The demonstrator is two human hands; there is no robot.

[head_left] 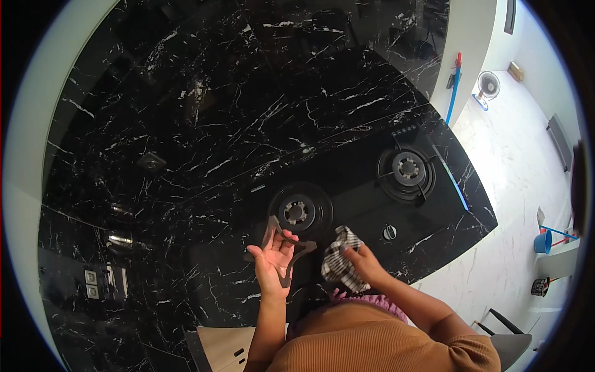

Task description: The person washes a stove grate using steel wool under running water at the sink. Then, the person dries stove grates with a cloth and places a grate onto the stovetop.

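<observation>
Seemingly half-open, left hand (271,268) holds grate (306,246); right hand (364,263) clutches cloth (337,264).

Black marbled walls (204,124), pale marble floor (489,142), standing fan (488,85), blue bucket (542,242)

Beneath my fingers, the countertop (217,155) is glossy, smooth, veined like polished stone. The pan support (302,255) looks like matt dark metal; the checked cloth (342,263) is soft, crumpled fabric. The knob (389,232) shines smoothly.
</observation>
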